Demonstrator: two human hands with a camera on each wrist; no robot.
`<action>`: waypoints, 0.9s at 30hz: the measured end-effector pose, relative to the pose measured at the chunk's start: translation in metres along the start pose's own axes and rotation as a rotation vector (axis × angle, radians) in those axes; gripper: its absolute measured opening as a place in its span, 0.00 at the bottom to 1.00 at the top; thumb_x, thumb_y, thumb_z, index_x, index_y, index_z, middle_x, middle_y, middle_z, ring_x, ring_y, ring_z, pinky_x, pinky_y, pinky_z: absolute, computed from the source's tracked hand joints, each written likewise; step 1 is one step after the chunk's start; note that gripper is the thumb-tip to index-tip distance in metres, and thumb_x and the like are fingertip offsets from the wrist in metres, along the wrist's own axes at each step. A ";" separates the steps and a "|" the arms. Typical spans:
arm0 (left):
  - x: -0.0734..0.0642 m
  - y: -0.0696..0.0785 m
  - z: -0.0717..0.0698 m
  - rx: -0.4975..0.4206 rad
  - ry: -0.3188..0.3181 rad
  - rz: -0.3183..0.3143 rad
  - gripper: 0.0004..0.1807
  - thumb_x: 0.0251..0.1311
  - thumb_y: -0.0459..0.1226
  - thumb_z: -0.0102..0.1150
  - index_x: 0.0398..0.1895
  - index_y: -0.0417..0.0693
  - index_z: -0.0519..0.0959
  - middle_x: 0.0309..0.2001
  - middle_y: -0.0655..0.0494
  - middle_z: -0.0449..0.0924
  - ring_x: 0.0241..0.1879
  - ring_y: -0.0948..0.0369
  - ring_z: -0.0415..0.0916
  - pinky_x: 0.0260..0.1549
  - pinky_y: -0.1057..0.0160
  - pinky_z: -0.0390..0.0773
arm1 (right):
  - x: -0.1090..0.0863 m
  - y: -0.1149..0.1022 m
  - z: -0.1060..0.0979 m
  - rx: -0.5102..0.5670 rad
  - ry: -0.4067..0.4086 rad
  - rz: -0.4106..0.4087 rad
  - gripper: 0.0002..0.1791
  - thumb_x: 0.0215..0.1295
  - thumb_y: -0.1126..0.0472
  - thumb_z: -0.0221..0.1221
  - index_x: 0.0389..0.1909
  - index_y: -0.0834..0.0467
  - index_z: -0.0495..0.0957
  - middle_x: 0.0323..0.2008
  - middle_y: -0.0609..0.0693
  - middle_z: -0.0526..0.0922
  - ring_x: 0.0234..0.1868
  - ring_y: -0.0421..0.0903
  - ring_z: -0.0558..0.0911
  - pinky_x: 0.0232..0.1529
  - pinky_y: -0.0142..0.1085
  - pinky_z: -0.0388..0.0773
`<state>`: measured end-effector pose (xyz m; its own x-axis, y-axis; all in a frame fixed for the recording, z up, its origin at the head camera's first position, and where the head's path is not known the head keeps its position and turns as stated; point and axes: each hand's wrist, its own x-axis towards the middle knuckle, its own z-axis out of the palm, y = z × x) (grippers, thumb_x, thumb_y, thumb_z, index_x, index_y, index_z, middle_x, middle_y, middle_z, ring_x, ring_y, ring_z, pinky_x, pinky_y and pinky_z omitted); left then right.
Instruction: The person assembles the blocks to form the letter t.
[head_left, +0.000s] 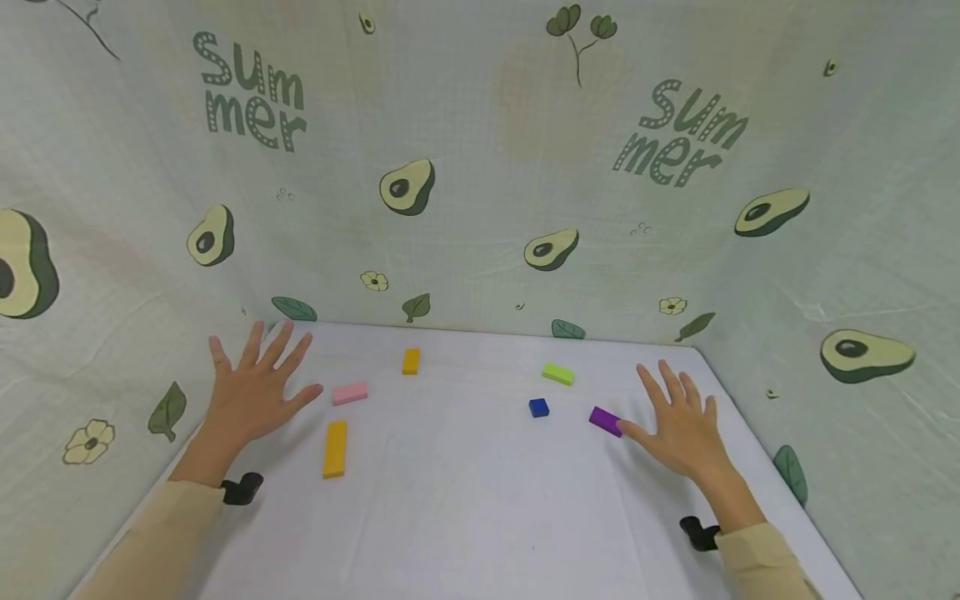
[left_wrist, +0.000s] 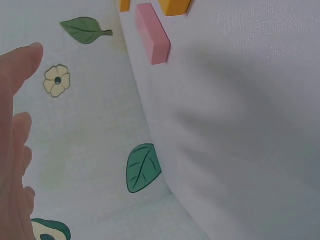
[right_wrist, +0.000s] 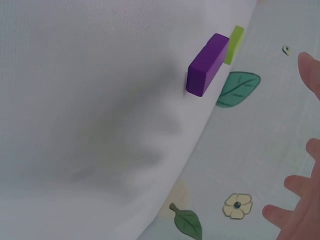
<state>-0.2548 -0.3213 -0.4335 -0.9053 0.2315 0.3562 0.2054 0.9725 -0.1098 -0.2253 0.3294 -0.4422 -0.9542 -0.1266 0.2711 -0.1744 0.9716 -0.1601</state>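
Observation:
My left hand (head_left: 255, 398) hovers over the left side of the white table with its fingers spread, holding nothing. Just right of its thumb lies a pink block (head_left: 349, 393), and nearer to me a long orange block (head_left: 335, 449). On the other side, my right hand (head_left: 681, 429) is likewise spread and raised, its shadow falling on the cloth. Its thumb tip overlaps the end of a purple block (head_left: 604, 421) in the head view, while the right wrist view shows the purple block (right_wrist: 207, 65) apart from the fingers.
A small orange block (head_left: 411, 361) lies toward the back. A blue cube (head_left: 538, 407) and a lime green block (head_left: 558, 373) lie right of centre. Cloth walls (head_left: 480, 125) printed with avocados and leaves stand behind and on both sides of the white table (head_left: 465, 500).

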 end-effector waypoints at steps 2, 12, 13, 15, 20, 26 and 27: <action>0.001 0.001 0.001 -0.006 -0.010 -0.004 0.52 0.69 0.67 0.54 0.88 0.57 0.50 0.87 0.44 0.43 0.84 0.36 0.27 0.67 0.18 0.19 | 0.001 0.000 0.002 0.005 -0.009 0.001 0.58 0.65 0.33 0.66 0.87 0.49 0.46 0.84 0.67 0.47 0.79 0.78 0.49 0.67 0.86 0.41; 0.008 0.006 0.009 -0.074 -0.031 -0.005 0.51 0.69 0.65 0.57 0.87 0.55 0.51 0.86 0.41 0.46 0.83 0.35 0.37 0.69 0.15 0.34 | 0.008 -0.007 0.005 0.029 -0.043 0.007 0.58 0.66 0.34 0.67 0.87 0.50 0.47 0.83 0.68 0.48 0.78 0.80 0.51 0.68 0.84 0.45; 0.009 0.006 0.010 -0.083 -0.033 -0.005 0.51 0.68 0.65 0.58 0.87 0.54 0.52 0.85 0.41 0.47 0.83 0.34 0.38 0.69 0.15 0.34 | 0.009 -0.008 0.005 0.030 -0.045 0.008 0.58 0.66 0.34 0.67 0.87 0.50 0.47 0.83 0.68 0.48 0.78 0.80 0.51 0.68 0.84 0.46; 0.010 0.008 0.011 -0.097 -0.042 -0.006 0.51 0.68 0.65 0.58 0.87 0.54 0.52 0.85 0.40 0.47 0.83 0.33 0.39 0.70 0.15 0.35 | 0.010 -0.009 0.006 0.029 -0.046 0.007 0.58 0.66 0.34 0.67 0.87 0.51 0.47 0.83 0.69 0.48 0.78 0.80 0.52 0.69 0.83 0.48; 0.016 0.012 0.015 -0.112 -0.068 -0.001 0.51 0.69 0.64 0.59 0.86 0.52 0.53 0.85 0.39 0.49 0.81 0.31 0.45 0.70 0.16 0.41 | 0.012 -0.011 0.007 0.046 -0.040 0.008 0.57 0.66 0.37 0.68 0.86 0.53 0.49 0.82 0.70 0.50 0.77 0.80 0.54 0.69 0.81 0.52; 0.019 0.014 0.021 -0.129 -0.117 -0.004 0.50 0.70 0.64 0.58 0.86 0.50 0.54 0.84 0.36 0.51 0.79 0.29 0.48 0.71 0.18 0.46 | 0.013 -0.013 0.009 0.084 -0.046 0.016 0.56 0.66 0.40 0.70 0.86 0.53 0.50 0.82 0.70 0.51 0.77 0.78 0.56 0.65 0.82 0.60; 0.020 0.015 0.021 -0.132 -0.128 -0.004 0.51 0.70 0.64 0.58 0.86 0.50 0.54 0.84 0.36 0.51 0.79 0.29 0.49 0.71 0.19 0.48 | 0.013 -0.013 0.009 0.096 -0.049 0.017 0.56 0.66 0.40 0.70 0.86 0.54 0.50 0.82 0.71 0.51 0.77 0.79 0.56 0.64 0.82 0.60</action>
<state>-0.2776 -0.3029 -0.4479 -0.9444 0.2306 0.2345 0.2411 0.9703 0.0168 -0.2370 0.3132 -0.4451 -0.9675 -0.1219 0.2214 -0.1782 0.9502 -0.2557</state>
